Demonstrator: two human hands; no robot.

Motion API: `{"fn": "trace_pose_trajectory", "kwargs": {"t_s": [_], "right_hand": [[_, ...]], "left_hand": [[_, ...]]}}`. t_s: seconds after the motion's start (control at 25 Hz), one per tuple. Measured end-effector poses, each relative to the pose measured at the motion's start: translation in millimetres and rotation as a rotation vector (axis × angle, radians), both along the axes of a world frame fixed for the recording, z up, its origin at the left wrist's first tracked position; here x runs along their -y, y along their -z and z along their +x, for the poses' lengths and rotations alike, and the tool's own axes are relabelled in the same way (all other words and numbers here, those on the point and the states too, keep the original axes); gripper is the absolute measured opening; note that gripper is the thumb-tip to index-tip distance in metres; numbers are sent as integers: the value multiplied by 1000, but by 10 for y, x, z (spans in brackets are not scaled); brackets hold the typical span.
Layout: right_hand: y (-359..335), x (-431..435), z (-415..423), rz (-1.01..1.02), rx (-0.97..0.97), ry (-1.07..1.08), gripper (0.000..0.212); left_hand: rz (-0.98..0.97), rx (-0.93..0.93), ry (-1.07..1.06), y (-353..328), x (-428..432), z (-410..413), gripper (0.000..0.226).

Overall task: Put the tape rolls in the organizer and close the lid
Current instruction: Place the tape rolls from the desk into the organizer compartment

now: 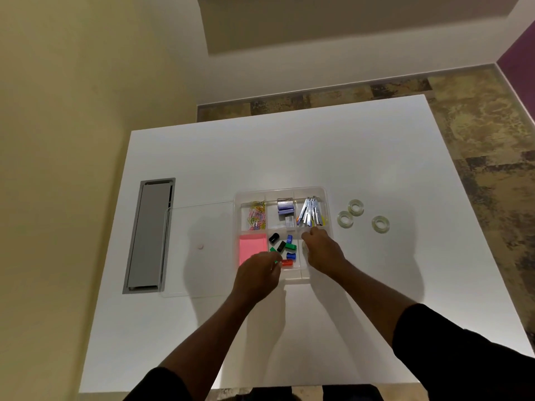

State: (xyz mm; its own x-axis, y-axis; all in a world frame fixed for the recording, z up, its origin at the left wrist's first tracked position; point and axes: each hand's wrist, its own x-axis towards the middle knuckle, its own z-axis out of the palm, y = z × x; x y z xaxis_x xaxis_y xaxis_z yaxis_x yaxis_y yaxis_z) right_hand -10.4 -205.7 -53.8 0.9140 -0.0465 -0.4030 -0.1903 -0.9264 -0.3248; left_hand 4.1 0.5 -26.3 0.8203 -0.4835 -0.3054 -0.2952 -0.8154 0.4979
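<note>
Black sleeves cover our upper arms at the near edge of the square white tabletop [289, 154], and our bare forearms reach forward to the clear plastic compartmented organizer [325, 195]. Our left hand [256, 274] hangs over the organizer's near-left corner with fingers curled; we cannot tell whether it grips anything. Our right hand [321, 250] sits over the near-right compartment, fingers bent downward, and what it holds, if anything, is hidden.

Inside the organizer lie coloured paper clips [257, 215], a pink pad of notes [252, 250], small coloured sharpeners [283, 247], and silver metal clips [311, 214]. Its clear flat lid [199, 221] lies open on the table, just left of the organizer. Three clear tape rolls [354, 207] [345, 219] [380, 224] rest on the table to the organizer's right, outside it.

Farther left of the organizer a grey rectangular cable hatch [149, 235] is set into the tabletop. Beyond the table run mottled brown floor tiles [477, 125], cream walls and a purple wall strip [518, 53].
</note>
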Motion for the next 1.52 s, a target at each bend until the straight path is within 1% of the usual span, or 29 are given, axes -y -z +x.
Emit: {"fn": "trace_pose_trajectory", "kwargs": {"t_s": [0.12,0.2,0.32,0.44,0.52,0.6,0.68,0.76,0.84,0.92,0.96,1.0,1.12,1.16,1.2,1.28,1.36,1.44,1.52], "right_hand": [[46,-32,30,-43,-5,-10,36],[48,-24,24,-36,-2,-5,39],[3,40,-4,26,22,31,46],[-97,200,-37,113,155,118,37],[-152,412,-78,111,274,215,33],[-163,684,-129,80,329,330,39],[-133,975,-177,20,249,425,52],[-79,1228,-210,-55,74,469,71],[-32,1407,-246,-56,-64,481,86],[3,1505,-282,-25,-143,442,91],[14,1518,-302,-28,-168,415,88],[32,1513,-327,-56,-169,387,80],[61,1442,-422,-197,-52,319,36],[57,1407,-453,-230,-45,298,28],[54,1379,-477,-241,-54,282,24],[60,1331,-523,-201,-48,289,23],[38,1263,-544,-112,4,355,26],[0,1129,-536,-20,88,416,35],[-46,915,-531,67,175,385,45]], "left_hand": [[16,6,-7,-1,-95,-28,26],[15,8,-12,1,-133,-40,27],[15,7,-6,8,-135,-39,27],[13,6,-10,15,-95,-20,26],[17,-3,-6,14,-56,-8,24],[20,-11,2,15,-17,5,23],[13,-6,8,21,29,11,22],[9,1,6,15,70,8,23],[16,-8,7,16,106,6,25],[32,-17,12,16,141,3,24],[39,-18,12,15,156,4,23],[44,-20,14,17,169,6,23],[58,-33,22,25,215,-6,23],[55,-32,21,22,225,-11,23],[47,-27,17,19,237,-13,24],[28,-21,8,3,259,-15,28],[18,-23,7,-19,277,-21,34],[11,-23,5,-30,280,-24,36],[-4,-24,-2,-44,280,-40,38]]}}
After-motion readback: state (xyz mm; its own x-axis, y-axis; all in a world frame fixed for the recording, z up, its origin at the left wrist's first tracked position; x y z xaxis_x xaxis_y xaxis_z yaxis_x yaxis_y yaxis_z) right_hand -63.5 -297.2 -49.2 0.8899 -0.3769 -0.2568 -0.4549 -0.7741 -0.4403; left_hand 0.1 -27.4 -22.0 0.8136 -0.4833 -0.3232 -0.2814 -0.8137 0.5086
